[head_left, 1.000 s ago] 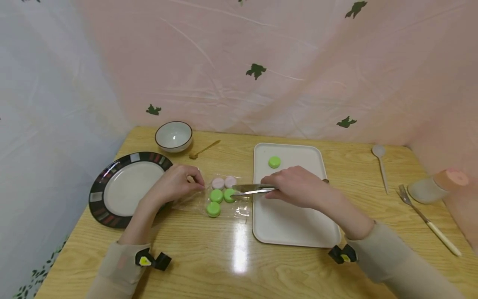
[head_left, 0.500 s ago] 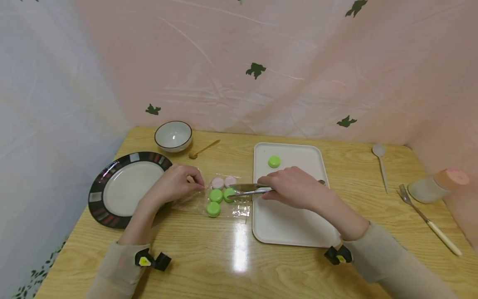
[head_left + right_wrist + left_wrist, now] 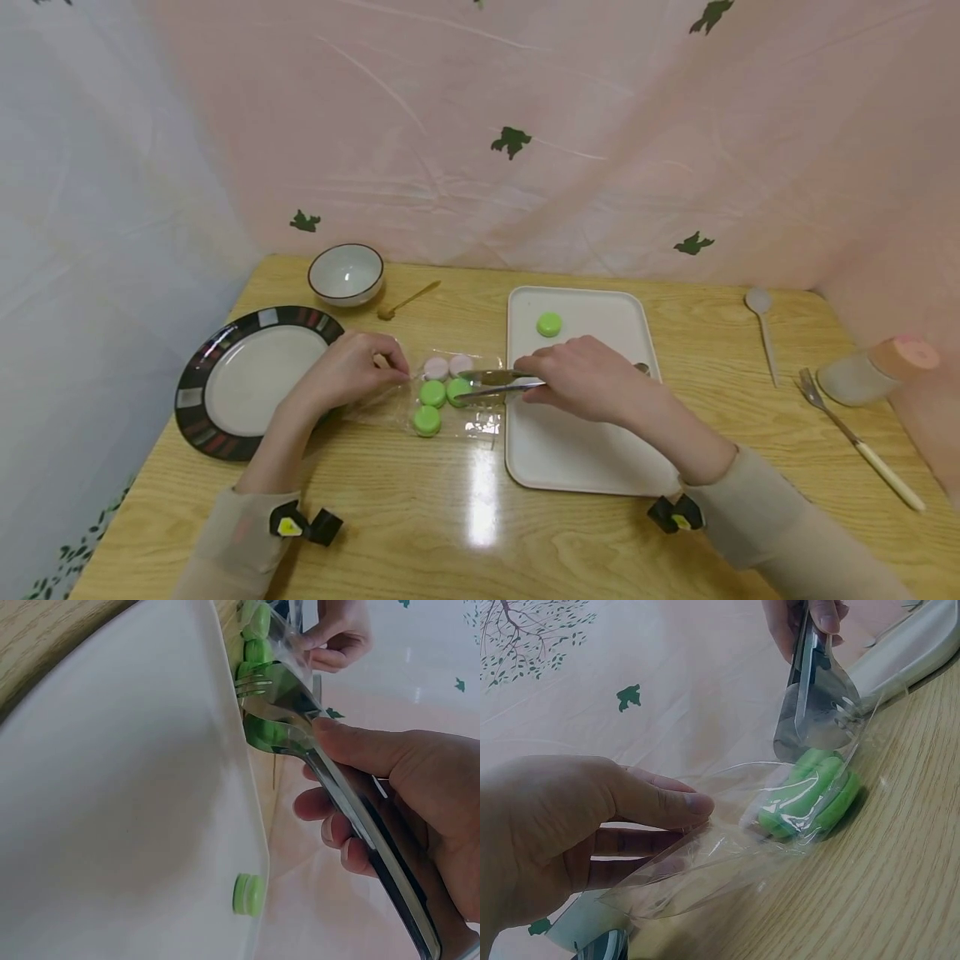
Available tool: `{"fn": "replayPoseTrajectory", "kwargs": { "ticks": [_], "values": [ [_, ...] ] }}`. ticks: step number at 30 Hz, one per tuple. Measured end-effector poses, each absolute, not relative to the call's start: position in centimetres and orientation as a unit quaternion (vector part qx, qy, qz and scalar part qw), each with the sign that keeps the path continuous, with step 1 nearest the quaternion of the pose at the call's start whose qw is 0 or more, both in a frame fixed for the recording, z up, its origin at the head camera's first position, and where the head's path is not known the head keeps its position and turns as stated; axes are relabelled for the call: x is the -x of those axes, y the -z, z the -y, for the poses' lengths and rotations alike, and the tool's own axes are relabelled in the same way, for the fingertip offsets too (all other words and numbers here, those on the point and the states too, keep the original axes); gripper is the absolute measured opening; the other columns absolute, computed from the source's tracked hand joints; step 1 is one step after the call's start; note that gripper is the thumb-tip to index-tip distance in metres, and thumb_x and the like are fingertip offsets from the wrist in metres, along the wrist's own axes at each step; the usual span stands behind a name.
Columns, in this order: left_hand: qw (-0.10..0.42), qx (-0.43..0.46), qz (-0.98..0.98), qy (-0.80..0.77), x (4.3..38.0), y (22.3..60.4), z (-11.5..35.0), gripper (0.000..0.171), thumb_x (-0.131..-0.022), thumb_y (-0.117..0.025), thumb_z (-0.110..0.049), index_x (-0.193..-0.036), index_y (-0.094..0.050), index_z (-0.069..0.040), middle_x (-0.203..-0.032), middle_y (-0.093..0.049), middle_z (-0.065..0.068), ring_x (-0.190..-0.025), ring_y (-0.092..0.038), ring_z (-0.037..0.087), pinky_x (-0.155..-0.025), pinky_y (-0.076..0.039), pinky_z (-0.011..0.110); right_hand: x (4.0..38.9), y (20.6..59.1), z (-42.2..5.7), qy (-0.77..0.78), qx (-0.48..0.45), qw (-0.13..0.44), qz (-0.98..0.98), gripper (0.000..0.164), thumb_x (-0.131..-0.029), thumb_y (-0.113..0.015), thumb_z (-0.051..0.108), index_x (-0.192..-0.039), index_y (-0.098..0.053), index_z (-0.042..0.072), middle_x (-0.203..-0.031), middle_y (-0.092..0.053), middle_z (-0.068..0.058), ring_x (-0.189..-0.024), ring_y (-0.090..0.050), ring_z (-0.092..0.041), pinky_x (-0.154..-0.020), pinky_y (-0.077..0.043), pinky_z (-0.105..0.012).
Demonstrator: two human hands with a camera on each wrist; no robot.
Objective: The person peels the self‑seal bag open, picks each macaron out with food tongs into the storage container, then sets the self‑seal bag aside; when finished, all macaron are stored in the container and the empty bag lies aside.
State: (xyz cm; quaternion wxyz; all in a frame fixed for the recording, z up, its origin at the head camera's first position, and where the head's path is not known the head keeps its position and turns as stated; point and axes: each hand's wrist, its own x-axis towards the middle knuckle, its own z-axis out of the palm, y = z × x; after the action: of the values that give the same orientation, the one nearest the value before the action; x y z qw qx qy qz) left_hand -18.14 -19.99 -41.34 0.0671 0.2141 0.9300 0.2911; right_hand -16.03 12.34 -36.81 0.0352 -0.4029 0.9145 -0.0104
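My left hand (image 3: 348, 371) pinches the edge of a clear plastic bag (image 3: 705, 855) between thumb and fingers. Inside the bag lie several macarons: green ones such as the near macaron (image 3: 427, 421), and two pale pink macarons (image 3: 436, 368) behind. Metal tongs (image 3: 804, 705) are gripped in my right hand (image 3: 581, 377), above the tray. Their parted tips reach left to the bag's right end, by the rightmost green macaron (image 3: 454, 400); whether they squeeze it I cannot tell. On the white tray (image 3: 585, 458) sits a single green macaron (image 3: 549, 324) near the back.
A dark-rimmed plate (image 3: 191, 400) lies at the left, partly under my left arm. Behind it stand a bowl (image 3: 346, 287) and a small golden spoon (image 3: 408, 300). To the right are a grey spoon (image 3: 763, 325), a fork (image 3: 862, 442) and a jar with a pink lid (image 3: 862, 379).
My right hand has shifted slightly left, bringing the tongs' tips a little further over the bag's right macaron. The left hand and the macarons stay where they were.
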Motion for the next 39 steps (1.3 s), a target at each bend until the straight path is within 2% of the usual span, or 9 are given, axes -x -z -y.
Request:
{"fn": "replayPoseTrajectory", "kwargs": {
  "ticks": [27,39],
  "values": [
    [0.068,-0.206,-0.93,-0.296,18.06,41.41,19.97,0.013,-0.078,-0.076,-0.024,-0.072,-0.068,-0.031,-0.073,-0.066,-0.016,-0.072,-0.06,0.009,-0.07,-0.046,0.029,15.74,36.8,-12.12,-0.001,0.394,0.041,-0.918,0.021,-0.084,-0.068,0.042,-0.094,-0.065,0.023,-0.073,-0.06,0.013,-0.053,-0.042,-0.005,-0.049,-0.034,-0.024],
    [0.069,-0.207,-0.929,-0.299,18.04,41.36,19.92,0.012,-0.078,-0.076,-0.024,-0.072,-0.069,-0.03,-0.073,-0.066,-0.016,-0.07,-0.059,0.011,-0.067,-0.045,0.028,15.73,36.9,-12.12,0.0,0.392,0.038,-0.919,0.02,-0.083,-0.069,0.041,-0.092,-0.064,0.024,-0.073,-0.061,0.014,-0.052,-0.042,-0.005,-0.049,-0.034,-0.025]
  ]
}}
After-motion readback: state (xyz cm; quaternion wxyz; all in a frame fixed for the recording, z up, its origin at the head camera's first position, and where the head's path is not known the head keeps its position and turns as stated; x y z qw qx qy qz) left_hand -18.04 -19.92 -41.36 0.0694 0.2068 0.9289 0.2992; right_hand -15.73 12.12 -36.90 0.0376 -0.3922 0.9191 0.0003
